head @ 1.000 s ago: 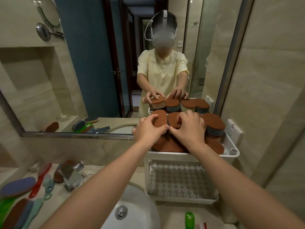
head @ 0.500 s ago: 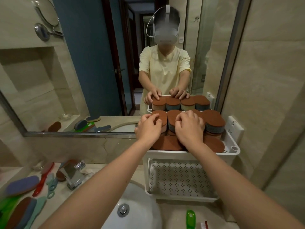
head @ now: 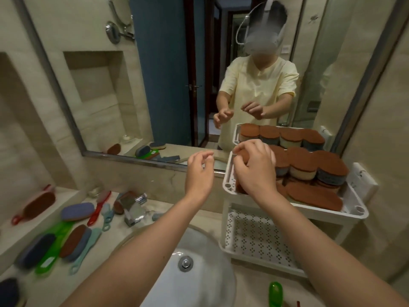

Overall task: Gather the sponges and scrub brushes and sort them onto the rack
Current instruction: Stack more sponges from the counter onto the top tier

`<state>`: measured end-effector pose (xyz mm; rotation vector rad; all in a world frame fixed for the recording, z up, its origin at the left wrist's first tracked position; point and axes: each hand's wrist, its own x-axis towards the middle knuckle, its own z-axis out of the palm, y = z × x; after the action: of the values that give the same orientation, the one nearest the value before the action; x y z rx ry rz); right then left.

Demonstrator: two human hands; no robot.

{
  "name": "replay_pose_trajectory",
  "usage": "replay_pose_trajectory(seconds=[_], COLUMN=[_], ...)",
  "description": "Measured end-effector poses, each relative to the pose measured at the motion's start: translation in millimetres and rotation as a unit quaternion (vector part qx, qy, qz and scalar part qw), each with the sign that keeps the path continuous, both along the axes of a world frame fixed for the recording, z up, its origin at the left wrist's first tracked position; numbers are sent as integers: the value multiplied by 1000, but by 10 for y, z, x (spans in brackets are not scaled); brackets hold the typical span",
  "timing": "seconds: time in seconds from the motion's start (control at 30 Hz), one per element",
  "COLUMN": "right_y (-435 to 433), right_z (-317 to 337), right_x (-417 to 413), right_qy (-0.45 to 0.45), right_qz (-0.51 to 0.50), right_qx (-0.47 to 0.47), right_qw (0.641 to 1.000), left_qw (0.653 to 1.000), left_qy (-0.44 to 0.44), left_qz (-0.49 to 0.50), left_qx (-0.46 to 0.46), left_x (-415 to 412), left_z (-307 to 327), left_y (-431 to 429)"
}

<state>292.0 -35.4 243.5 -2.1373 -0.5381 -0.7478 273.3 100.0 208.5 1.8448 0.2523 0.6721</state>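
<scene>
A white two-tier rack (head: 358,210) stands at the right of the sink. Its top shelf is packed with several brown-topped sponges (head: 329,168), some stacked and some lying flat (head: 314,196). My right hand (head: 254,171) hovers over the shelf's left corner, fingers loosely curled and holding nothing. My left hand (head: 199,173) hangs in the air just left of the rack, also loosely curled and holding nothing. On the left counter lie scrub brushes and sponges: a red-handled brush (head: 33,206), a purple sponge (head: 77,210), a green-handled brush (head: 53,247) and a teal-handled one (head: 85,251).
The rack's lower shelf (head: 254,238) is a perforated tray. A chrome faucet (head: 132,208) and a white basin (head: 188,275) sit in front of me. A green item (head: 275,292) lies at the basin's right edge. The wall mirror (head: 155,85) runs behind the counter.
Both hands have lifted off the sponges on the top shelf and drawn back to the left. The view has swung left, showing more of the counter with the brushes.
</scene>
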Motion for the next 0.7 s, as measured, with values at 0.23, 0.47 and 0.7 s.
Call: replay_pose_trajectory(seconds=[0.23, 0.47, 0.7], right_y=[939, 1856, 2769], right_z=[-12, -365, -790], right_x=[-284, -597, -841], right_qy=[7, 70, 155], right_qz=[104, 183, 222], right_qx=[-25, -54, -85], right_qw=[994, 979, 959], left_qw=[997, 987, 984], left_qy=[17, 56, 109], left_qz=[75, 146, 143], left_qx=[-21, -24, -14], left_x=[-509, -926, -1264], left_z=[-139, -451, -893], left_y=[868, 1794, 2729])
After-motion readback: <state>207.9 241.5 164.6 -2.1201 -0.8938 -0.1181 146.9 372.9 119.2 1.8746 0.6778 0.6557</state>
